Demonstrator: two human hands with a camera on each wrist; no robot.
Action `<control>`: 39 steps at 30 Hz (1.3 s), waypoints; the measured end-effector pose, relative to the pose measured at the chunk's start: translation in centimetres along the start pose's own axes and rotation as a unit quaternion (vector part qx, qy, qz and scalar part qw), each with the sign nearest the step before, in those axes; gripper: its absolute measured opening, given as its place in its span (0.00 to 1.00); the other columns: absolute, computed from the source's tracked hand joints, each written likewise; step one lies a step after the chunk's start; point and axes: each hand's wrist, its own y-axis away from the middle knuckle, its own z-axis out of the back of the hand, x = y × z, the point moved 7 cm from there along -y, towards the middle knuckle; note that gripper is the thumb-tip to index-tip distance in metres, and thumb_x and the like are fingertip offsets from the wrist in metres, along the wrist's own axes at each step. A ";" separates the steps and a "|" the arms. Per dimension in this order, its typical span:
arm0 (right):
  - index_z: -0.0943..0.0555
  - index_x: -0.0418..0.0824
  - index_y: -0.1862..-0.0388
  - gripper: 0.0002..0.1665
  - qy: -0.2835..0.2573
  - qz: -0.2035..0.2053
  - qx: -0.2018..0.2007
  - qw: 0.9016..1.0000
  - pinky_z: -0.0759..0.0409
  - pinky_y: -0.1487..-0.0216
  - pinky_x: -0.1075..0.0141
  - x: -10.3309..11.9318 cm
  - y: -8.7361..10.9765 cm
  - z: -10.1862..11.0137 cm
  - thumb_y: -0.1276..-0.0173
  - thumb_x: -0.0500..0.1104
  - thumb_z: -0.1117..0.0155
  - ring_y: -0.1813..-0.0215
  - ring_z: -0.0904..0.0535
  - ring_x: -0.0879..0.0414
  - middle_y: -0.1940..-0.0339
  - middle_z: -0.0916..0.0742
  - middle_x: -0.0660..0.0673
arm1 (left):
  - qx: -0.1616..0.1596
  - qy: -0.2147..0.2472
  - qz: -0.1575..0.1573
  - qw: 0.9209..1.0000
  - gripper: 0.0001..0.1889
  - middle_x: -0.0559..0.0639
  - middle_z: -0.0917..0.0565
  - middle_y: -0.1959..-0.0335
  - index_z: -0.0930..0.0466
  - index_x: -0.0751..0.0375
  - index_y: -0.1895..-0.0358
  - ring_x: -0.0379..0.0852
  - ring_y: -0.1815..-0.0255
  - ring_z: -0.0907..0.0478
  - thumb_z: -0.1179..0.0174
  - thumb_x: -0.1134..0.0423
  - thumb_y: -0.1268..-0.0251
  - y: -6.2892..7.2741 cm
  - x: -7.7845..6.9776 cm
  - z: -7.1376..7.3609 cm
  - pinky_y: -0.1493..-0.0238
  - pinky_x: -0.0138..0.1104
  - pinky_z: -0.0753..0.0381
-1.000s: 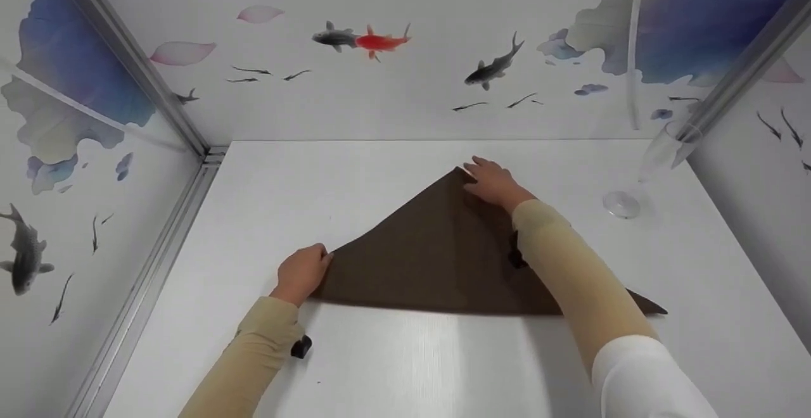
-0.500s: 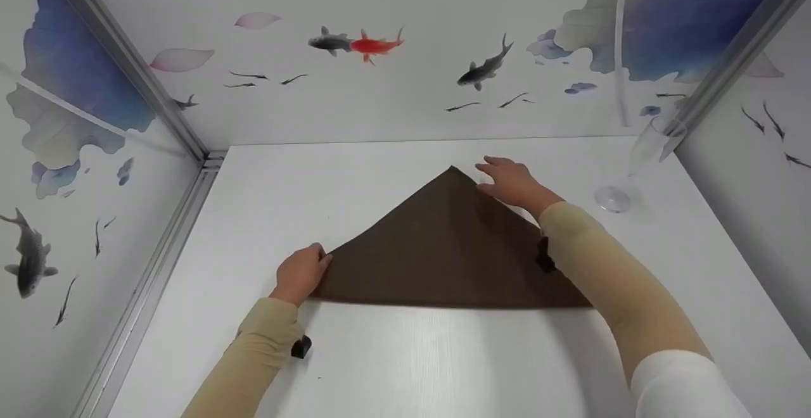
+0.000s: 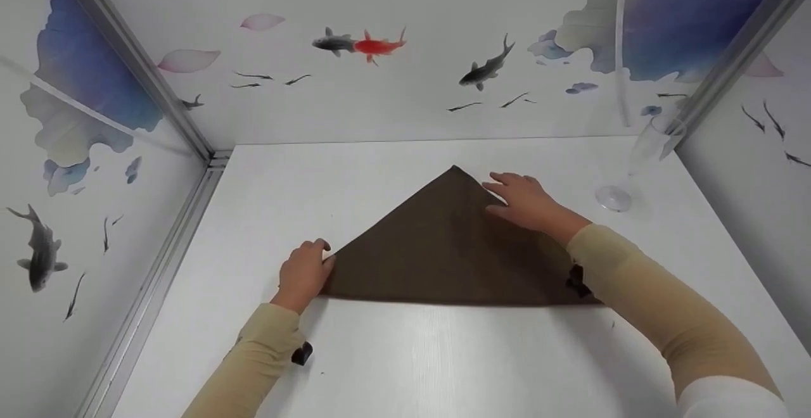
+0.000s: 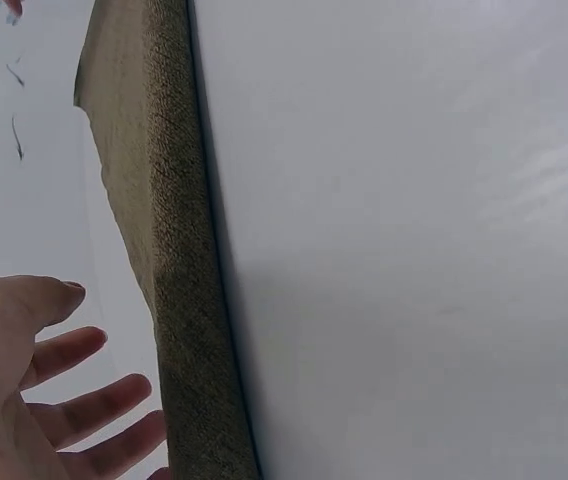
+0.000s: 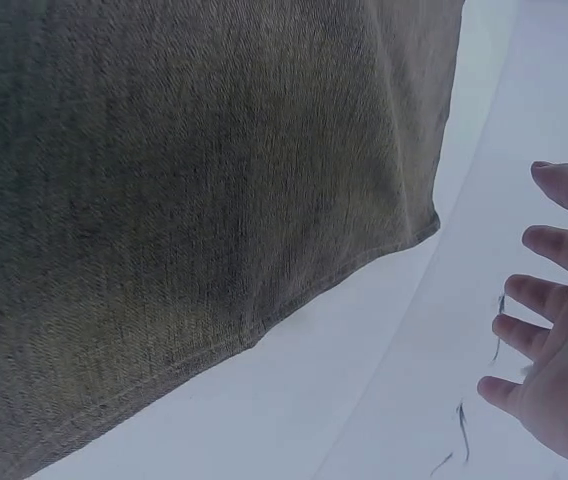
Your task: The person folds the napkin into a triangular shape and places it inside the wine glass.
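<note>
A brown cloth napkin (image 3: 412,247), folded into a triangle, lies on the white table with its peak pointing away from me. My left hand (image 3: 305,275) is at its left corner; in the left wrist view the fingers (image 4: 94,410) are spread beside the folded edge, gripping nothing. Over the upper right slope of the cloth is my right hand (image 3: 529,202), fingers extended. In the right wrist view that hand's fingers (image 5: 539,295) are apart from the cloth. The sleeve covers the napkin's right corner in the head view.
A clear stemmed glass (image 3: 656,142) with a round foot (image 3: 613,198) stands at the back right of the table (image 3: 405,361). White panels with painted fish (image 3: 380,45) and a metal frame (image 3: 171,240) bound the table.
My right hand has moved from the peak down and right along the right slope. The left hand has loosened from the left corner. The napkin stays nearly in place.
</note>
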 end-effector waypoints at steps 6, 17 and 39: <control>0.34 0.39 0.27 0.35 -0.023 0.008 -0.011 1.000 0.49 0.31 0.37 0.9 2.3 -0.7 0.28 0.51 0.40 0.26 0.44 0.38 0.26 0.36 0.34 | -0.037 -0.003 -0.039 0.999 0.15 0.60 0.20 0.56 0.21 0.64 0.50 0.58 0.56 0.21 0.40 0.56 0.31 -0.1 -2.8 0.3 0.59 0.49 0.21; 0.34 0.37 0.27 0.38 -0.011 -0.029 -0.010 0.999 0.45 0.32 0.38 2.3 6.1 -3.6 0.28 0.56 0.42 0.27 0.42 0.37 0.27 0.34 0.34 | -0.008 -0.013 -0.090 0.996 0.22 0.59 0.21 0.45 0.24 0.64 0.41 0.56 0.43 0.24 0.42 0.51 0.30 0.4 -9.6 -1.5 0.43 0.48 0.26; 0.35 0.34 0.28 0.44 -0.045 -0.078 -0.004 0.996 0.49 0.32 0.35 4.1 9.3 -8.8 0.29 0.64 0.45 0.25 0.47 0.34 0.26 0.38 0.31 | 0.088 -0.042 -0.098 0.990 0.32 0.59 0.36 0.28 0.37 0.50 0.26 0.63 0.28 0.41 0.47 0.41 0.29 2.2 -16.0 -6.6 0.35 0.62 0.41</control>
